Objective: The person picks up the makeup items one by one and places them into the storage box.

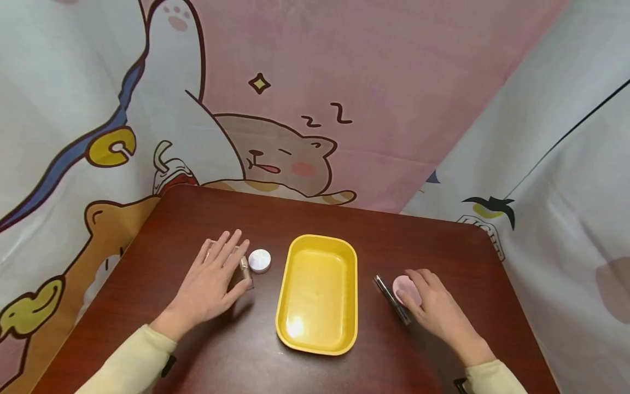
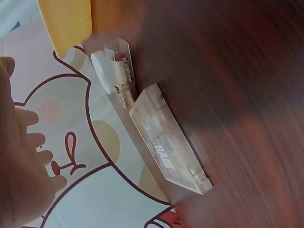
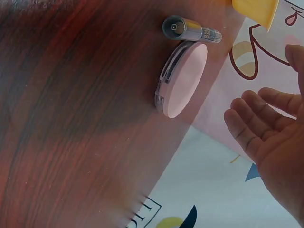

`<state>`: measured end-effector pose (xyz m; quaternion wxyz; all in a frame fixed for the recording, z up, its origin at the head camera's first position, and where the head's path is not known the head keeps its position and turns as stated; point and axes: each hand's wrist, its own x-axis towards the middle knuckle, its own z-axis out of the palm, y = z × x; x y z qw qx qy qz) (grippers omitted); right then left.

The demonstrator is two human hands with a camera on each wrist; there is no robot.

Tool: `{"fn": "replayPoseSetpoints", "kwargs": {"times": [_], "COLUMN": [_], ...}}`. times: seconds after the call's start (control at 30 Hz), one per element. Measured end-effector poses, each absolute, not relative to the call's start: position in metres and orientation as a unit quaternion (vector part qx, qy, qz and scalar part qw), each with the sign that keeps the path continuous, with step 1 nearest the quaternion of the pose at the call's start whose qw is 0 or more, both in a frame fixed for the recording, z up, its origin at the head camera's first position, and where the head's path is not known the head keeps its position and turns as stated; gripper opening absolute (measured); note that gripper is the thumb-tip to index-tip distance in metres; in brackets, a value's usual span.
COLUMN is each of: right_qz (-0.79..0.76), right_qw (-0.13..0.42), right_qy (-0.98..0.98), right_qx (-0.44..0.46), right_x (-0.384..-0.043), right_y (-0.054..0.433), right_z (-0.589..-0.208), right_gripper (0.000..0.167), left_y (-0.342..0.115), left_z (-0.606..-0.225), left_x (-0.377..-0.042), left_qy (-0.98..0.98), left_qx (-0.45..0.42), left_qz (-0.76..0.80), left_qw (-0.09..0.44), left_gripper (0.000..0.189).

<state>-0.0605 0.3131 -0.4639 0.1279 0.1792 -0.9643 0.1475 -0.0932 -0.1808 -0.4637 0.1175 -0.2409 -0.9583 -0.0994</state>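
My left hand [image 1: 209, 287] is held above the table, fingers straight and a little spread. Below it lies a flat clear case with white lettering [image 2: 164, 142], mostly covered by the hand in the head view. Beside the case are a small clear lipstick-like tube [image 2: 120, 71] with a reddish part and a round white-lidded container [image 1: 260, 261]. On the other side my right hand [image 1: 443, 312], fingers loosely bent, is over a round pink compact [image 3: 186, 80] without gripping it. Next to the compact lies a slim dark tube [image 1: 392, 300] with a see-through end.
Between the hands a yellow rectangular tray [image 1: 317, 295] sits on the dark reddish-brown wooden table [image 1: 315, 214]. Nothing lies in the tray. Cartoon-printed cloth [image 1: 384, 109] hangs behind the table and along both sides.
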Motion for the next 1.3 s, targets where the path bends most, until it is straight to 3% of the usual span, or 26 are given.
{"fn": "replayPoseSetpoints", "kwargs": {"times": [0.6, 0.9, 1.3], "right_qz": [0.154, 0.153, 0.151], "right_qw": [0.083, 0.080, 0.074], "right_qy": [-0.973, -0.975, -0.976], "right_qx": [0.149, 0.143, 0.140], "right_x": [-0.055, -0.052, -0.049], "right_y": [0.311, 0.312, 0.314], "right_z": [-0.478, -0.485, -0.490], "right_gripper": [0.020, 0.020, 0.022], "left_y": [-0.150, -0.140, -0.130], "left_z": [-0.462, -0.466, -0.470], "left_x": [-0.080, -0.075, -0.066], "left_qy": [-0.938, -0.928, -0.923], "left_qx": [-0.312, -0.337, -0.357], "left_qz": [-0.120, -0.131, -0.137], "left_qw": [0.096, 0.096, 0.047], "left_gripper": [0.083, 0.082, 0.086]}}
